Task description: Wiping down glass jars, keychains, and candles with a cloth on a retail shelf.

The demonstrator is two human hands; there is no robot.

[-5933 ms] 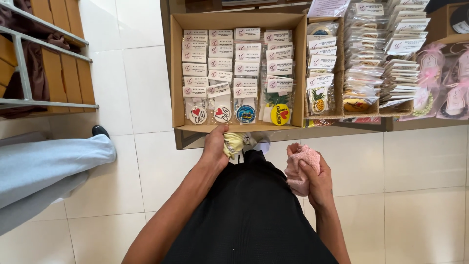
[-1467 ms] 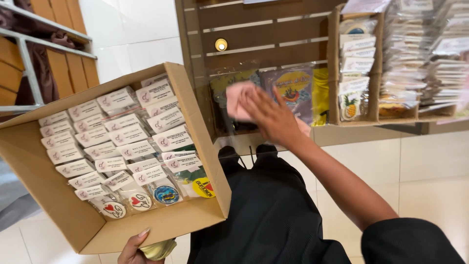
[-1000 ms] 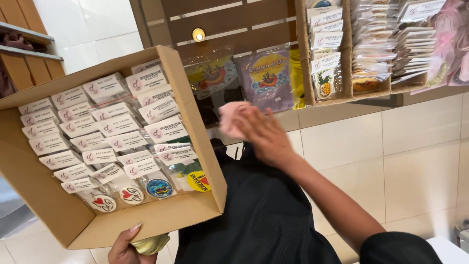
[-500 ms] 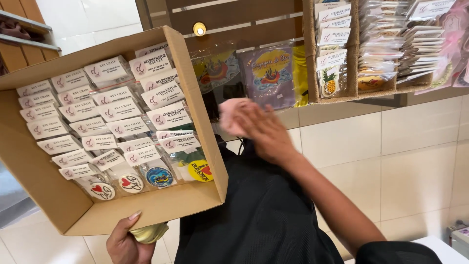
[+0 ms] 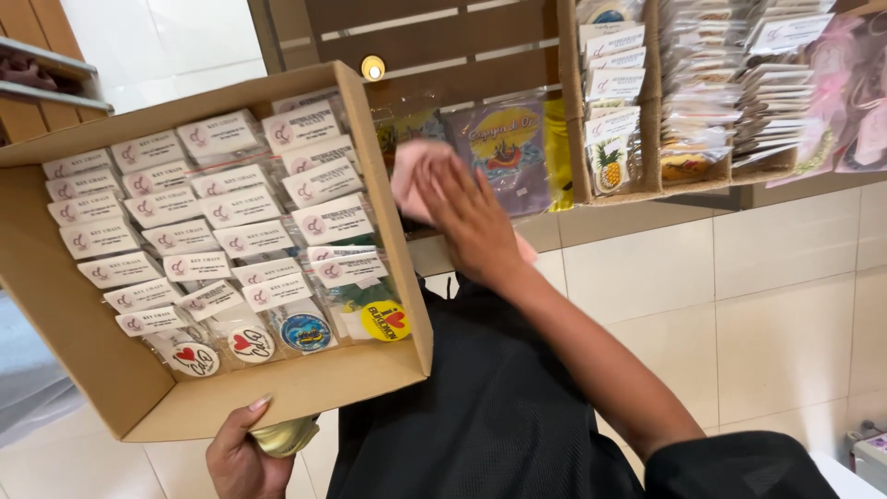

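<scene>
The left hand [image 5: 242,455] grips the lower edge of a tilted cardboard box [image 5: 92,370] from beneath, fingers curled around the rim together with a small shiny gold object [image 5: 285,434], and the box holds rows of bagged keychains [image 5: 212,231]. Just right of the box, the right hand [image 5: 467,217] lies flat with fingers spread, pressing a pink cloth [image 5: 411,176] against the wooden shelf [image 5: 545,231] where flat printed packets [image 5: 506,152] stand.
</scene>
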